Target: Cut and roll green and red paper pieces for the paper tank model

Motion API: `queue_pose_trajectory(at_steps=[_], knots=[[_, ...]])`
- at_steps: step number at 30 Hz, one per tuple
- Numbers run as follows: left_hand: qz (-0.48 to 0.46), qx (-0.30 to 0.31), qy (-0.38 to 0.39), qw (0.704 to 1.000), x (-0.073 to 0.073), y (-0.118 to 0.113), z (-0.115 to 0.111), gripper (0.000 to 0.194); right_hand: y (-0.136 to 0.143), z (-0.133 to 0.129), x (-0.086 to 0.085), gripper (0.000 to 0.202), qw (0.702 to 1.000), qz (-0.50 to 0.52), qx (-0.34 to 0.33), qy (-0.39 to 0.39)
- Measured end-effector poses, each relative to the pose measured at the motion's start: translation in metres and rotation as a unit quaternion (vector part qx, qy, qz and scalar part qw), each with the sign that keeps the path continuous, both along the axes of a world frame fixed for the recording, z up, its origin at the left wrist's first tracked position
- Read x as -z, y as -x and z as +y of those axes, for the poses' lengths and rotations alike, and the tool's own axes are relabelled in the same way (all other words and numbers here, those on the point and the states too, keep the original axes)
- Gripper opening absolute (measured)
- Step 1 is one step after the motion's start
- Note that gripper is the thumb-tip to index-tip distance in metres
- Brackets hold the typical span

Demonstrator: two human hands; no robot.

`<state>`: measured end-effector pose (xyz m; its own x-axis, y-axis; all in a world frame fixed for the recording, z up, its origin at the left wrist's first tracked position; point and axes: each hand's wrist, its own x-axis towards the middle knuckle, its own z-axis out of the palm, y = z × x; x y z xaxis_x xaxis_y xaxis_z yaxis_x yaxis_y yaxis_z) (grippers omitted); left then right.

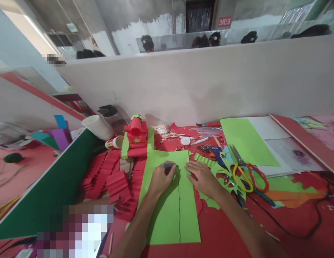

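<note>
A sheet of bright green paper lies before me, with a dark line running lengthwise down its right half. My left hand is closed around a dark pen, its tip near the upper end of the line. Resting on the paper's right edge, my right hand has its fingers stretched out and holds nothing. Just right of that hand lie cut green paper pieces and scissors with yellow and red handles.
A red paper model with a yellow star stands behind the sheet, beside folded red paper strips. A blue glue gun, a white paper cup and another green sheet are around. A white partition closes off the back.
</note>
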<state>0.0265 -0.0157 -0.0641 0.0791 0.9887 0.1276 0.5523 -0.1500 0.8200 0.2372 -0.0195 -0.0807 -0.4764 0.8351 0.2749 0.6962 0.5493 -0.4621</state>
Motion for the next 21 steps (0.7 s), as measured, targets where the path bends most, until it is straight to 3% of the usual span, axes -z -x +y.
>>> queue_pose_trajectory(at_steps=[21], knots=[[0.008, 0.012, 0.003, 1.0, -0.007, -0.0019, -0.0056, 0.031, -0.0008, 0.002, 0.0066, 0.034, 1.0, -0.001, -0.003, -0.012]])
